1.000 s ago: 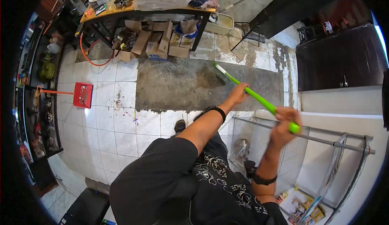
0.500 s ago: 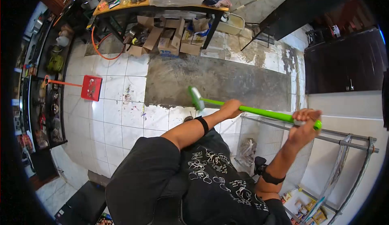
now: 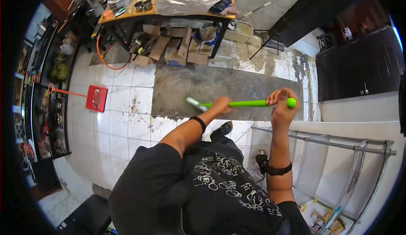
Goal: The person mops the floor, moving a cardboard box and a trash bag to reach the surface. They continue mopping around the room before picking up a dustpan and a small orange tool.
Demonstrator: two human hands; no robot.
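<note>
Head view: we record both hands closed in grips on one green-handled broom (image 3: 249,103). The left hand (image 3: 222,106) wraps around the handle on the side nearer the broom head (image 3: 196,104). The right hand (image 3: 282,103) has its fingers curled around the handle near its far end, with the rounded green end cap (image 3: 291,103) showing just beside the palm. Neither hand is spread flat. Between the hands we observe a bare stretch of green handle, nearly level across the view.

The broom head, white and green and somewhat blurred, lies to the left of the left hand, over the grey floor patch (image 3: 228,82). We cannot tell whether its bristles touch the floor. We note a black band (image 3: 198,124) near the left wrist and another black band (image 3: 279,170) farther down the right forearm.

The shod foot (image 3: 221,131) is below the handle, near the edge of the patch. Well apart to the left we log a red dustpan (image 3: 97,98), with bits of debris in it and its long orange handle (image 3: 69,92) pointing left. Small scraps (image 3: 134,108) dot the white tiles between dustpan and patch. Beyond the patch, open cardboard boxes (image 3: 176,51) sit under the table (image 3: 127,18).
</note>
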